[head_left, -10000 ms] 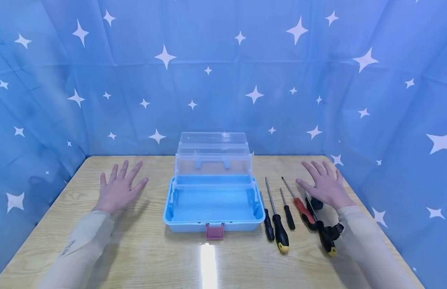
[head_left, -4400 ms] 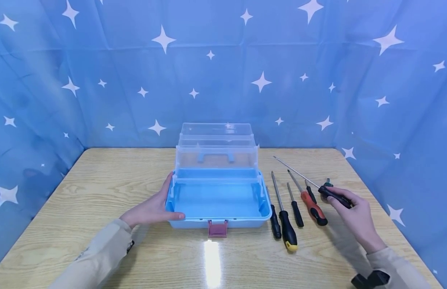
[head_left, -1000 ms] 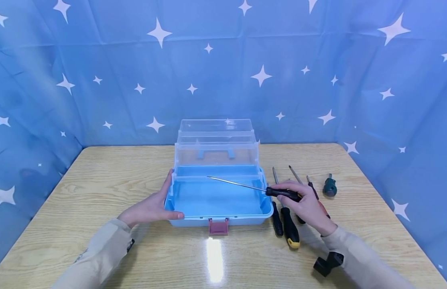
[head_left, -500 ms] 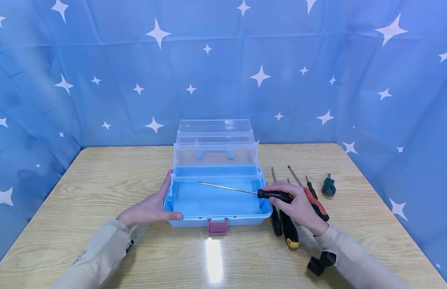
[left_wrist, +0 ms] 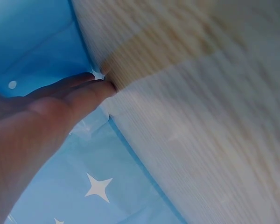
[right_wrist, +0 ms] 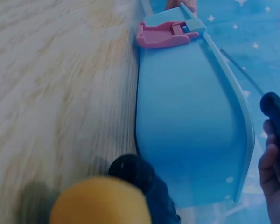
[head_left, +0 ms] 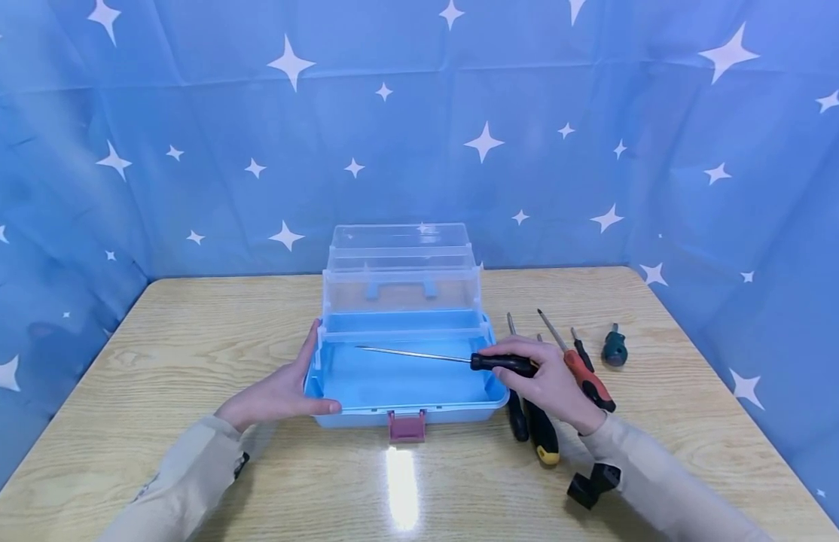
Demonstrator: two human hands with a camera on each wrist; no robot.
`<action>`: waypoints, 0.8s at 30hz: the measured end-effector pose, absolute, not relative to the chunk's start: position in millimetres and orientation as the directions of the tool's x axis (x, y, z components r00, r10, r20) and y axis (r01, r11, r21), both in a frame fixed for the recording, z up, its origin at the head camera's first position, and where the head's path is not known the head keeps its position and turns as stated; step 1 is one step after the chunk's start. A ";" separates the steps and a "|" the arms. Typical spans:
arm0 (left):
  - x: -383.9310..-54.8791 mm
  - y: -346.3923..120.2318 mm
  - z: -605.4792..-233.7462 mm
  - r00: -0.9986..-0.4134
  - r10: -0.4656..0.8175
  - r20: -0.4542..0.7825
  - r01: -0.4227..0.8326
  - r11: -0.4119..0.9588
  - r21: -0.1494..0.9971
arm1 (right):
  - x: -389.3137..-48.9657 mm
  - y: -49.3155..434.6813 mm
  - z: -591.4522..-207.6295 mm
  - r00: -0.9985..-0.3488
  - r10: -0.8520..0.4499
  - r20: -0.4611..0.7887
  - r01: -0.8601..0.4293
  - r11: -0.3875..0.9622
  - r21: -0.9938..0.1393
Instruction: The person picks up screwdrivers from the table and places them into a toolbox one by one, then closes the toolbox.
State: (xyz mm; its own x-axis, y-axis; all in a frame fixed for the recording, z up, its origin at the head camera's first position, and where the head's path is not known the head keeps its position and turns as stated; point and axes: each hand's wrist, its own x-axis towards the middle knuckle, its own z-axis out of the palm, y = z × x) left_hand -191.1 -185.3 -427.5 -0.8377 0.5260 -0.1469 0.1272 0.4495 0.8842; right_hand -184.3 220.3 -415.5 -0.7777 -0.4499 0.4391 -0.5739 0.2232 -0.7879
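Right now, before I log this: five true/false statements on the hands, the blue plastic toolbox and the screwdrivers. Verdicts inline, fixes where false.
1. The right hand grips a black-handled screwdriver with a long metal shaft. True.
2. The clear plastic lid of the blue plastic toolbox is closed. False: the lid stands open.
3. The left hand touches the toolbox. True.
4. The stubby dark-green screwdriver is inside the toolbox. False: it is on the wood-grain table.
5. The red-and-black screwdriver lies on the table. True.
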 end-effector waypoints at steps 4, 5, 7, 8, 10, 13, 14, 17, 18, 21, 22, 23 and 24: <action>-191.5 -185.6 -428.0 -0.840 0.524 -0.143 0.129 0.447 0.885 | -185.4 212.8 -413.8 -0.767 -0.462 0.446 -0.588 0.227 -0.776; -191.6 -185.6 -428.0 -0.839 0.525 -0.140 0.134 0.450 0.883 | -186.0 210.8 -413.4 -0.763 -0.466 0.448 -0.592 0.224 -0.774; -191.6 -185.8 -428.0 -0.838 0.529 -0.134 0.142 0.449 0.882 | -187.2 206.6 -412.9 -0.748 -0.483 0.455 -0.601 0.203 -0.773; -191.6 -186.0 -428.2 -0.837 0.531 -0.131 0.148 0.451 0.880 | -188.1 204.8 -413.2 -0.740 -0.491 0.459 -0.607 0.196 -0.770; -191.3 -186.1 -427.7 -0.836 0.534 -0.129 0.152 0.450 0.880 | -189.2 201.2 -412.6 -0.732 -0.502 0.460 -0.611 0.186 -0.769; -191.0 -186.2 -427.0 -0.833 0.538 -0.128 0.151 0.444 0.883 | -190.6 196.7 -413.4 -0.735 -0.511 0.446 -0.603 0.191 -0.775; -190.8 -186.0 -426.6 -0.833 0.539 -0.128 0.151 0.443 0.884 | -190.6 195.3 -413.3 -0.741 -0.512 0.435 -0.594 0.196 -0.780; -190.5 -185.7 -425.8 -0.830 0.543 -0.126 0.152 0.437 0.887 | -190.0 190.4 -413.1 -0.752 -0.517 0.409 -0.574 0.207 -0.793; -190.4 -185.8 -425.7 -0.829 0.546 -0.122 0.155 0.435 0.887 | -189.4 188.5 -412.4 -0.753 -0.520 0.403 -0.569 0.208 -0.796; -190.3 -186.1 -425.8 -0.828 0.549 -0.118 0.157 0.428 0.890 | -184.8 181.3 -404.8 -0.751 -0.528 0.396 -0.568 0.211 -0.796; -190.4 -186.4 -425.9 -0.827 0.551 -0.116 0.157 0.423 0.892 | -182.9 178.8 -401.3 -0.750 -0.531 0.394 -0.569 0.213 -0.794; -190.5 -186.7 -426.0 -0.826 0.553 -0.113 0.157 0.418 0.895 | -180.9 176.5 -397.9 -0.750 -0.533 0.392 -0.570 0.219 -0.792; -190.6 -187.0 -426.1 -0.825 0.554 -0.111 0.157 0.414 0.897 | -179.1 174.4 -394.3 -0.750 -0.535 0.388 -0.569 0.224 -0.791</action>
State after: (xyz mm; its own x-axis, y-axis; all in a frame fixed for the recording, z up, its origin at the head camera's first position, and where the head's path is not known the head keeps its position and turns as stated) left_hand -190.6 -187.0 -426.1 -0.8248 0.5545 -0.1111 0.1573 0.4137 0.8967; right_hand -179.1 174.4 -394.3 -0.7501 -0.5353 0.3883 -0.5691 0.2235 -0.7913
